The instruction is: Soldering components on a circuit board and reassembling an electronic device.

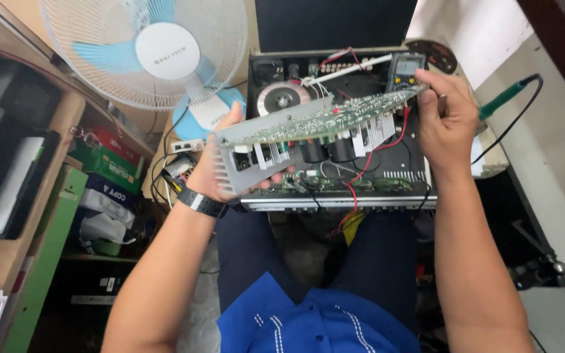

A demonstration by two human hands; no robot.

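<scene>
Nearest the camera sit the person's blue shirt (315, 320) and dark trousers, with both forearms reaching forward. The left hand (220, 173), a black watch (199, 202) on its wrist, grips the finned metal end of one long circuit board (315, 124); the right hand (446, 121) pinches the board's far end between thumb and fingers. The board is held tilted above one open amplifier case (341, 176), tied to it by red wires (387, 147). Those wires look taut enough that a further lift or twist could tear a joint, and a slipping grip would drop the board onto the parts below. Beyond lie one meter (407, 70), one green-handled soldering iron (508, 97) and one white-and-blue fan (145, 52).
</scene>
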